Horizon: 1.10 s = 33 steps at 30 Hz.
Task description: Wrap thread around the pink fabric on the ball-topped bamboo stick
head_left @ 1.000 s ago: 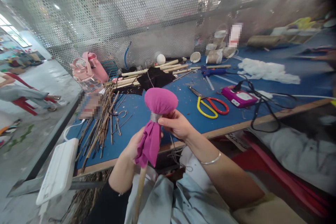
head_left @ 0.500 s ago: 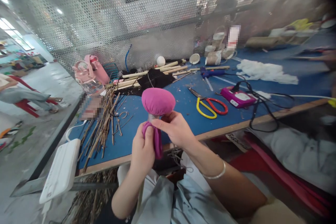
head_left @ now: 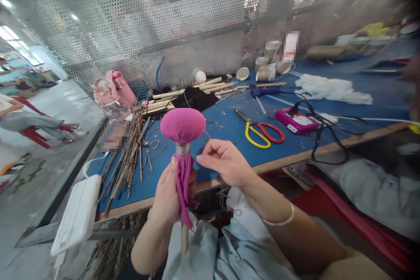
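My left hand (head_left: pixel 167 192) is wrapped round a wooden stick (head_left: pixel 184 243) and the gathered magenta cloth that hangs along it. At the stick's top sits a rounded head covered in magenta cloth (head_left: pixel 183 125), upright above the fist. Just under that head, a greyish band of thin wire or thread (head_left: pixel 183 148) circles the neck. My right hand (head_left: pixel 226 162) is closed in a pinch, apart from the neck on its right. A fine strand (head_left: pixel 206 134) runs up from its fingers and passes behind the head; whether it is wire or thread I cannot tell.
Scissors with yellow and red handles (head_left: pixel 259 129) lie right of my hands. Beyond are a blue glue gun (head_left: pixel 265 91), a purple power adapter (head_left: pixel 297 121) with cords and white cloth (head_left: pixel 333 89). Dry twigs (head_left: pixel 127 157) and a white power bank (head_left: pixel 77 214) are on the left.
The cloth-covered head has moved left and stands straighter, showing the banded neck and stick. My right hand has drawn away from the neck to the right, with the strand at its fingers.
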Each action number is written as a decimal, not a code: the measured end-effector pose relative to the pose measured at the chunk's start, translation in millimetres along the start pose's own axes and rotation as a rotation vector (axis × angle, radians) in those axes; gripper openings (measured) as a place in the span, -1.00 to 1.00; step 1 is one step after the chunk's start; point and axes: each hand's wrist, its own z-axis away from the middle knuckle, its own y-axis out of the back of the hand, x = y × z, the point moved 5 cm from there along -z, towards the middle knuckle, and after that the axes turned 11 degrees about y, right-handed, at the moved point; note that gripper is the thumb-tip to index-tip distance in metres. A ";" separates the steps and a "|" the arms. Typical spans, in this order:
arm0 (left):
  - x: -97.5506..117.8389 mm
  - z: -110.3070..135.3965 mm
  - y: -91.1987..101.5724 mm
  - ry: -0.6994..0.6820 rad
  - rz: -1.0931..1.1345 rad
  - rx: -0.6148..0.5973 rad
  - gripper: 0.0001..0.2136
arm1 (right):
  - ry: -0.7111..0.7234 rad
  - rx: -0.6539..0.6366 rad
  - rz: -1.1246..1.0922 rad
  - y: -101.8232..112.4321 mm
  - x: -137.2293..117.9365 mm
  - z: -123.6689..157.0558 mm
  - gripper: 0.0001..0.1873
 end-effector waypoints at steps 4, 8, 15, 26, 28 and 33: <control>-5.1 2.5 -9.1 0.247 0.303 -0.296 -0.72 | 0.007 -0.008 -0.206 -2.2 7.4 -2.9 -0.66; -7.9 1.0 -14.3 0.408 0.348 -0.591 -0.85 | -0.008 -0.078 -0.317 -4.5 15.7 -6.2 -0.65; -29.4 -12.1 -16.1 0.585 0.364 -0.861 -0.83 | -0.132 -0.242 -0.323 3.6 35.5 -11.6 -0.64; 29.8 -5.4 19.5 -0.545 -0.642 0.450 -0.56 | -0.055 0.078 -0.086 5.3 38.2 -17.6 -0.69; 18.8 -5.1 5.3 -0.481 -0.738 0.338 -0.52 | -0.055 0.090 -0.054 0.7 35.4 -15.3 -0.71; 0.1 -12.1 2.7 -0.377 -0.733 0.336 -0.62 | -0.077 0.075 0.057 0.9 32.7 -11.0 -0.74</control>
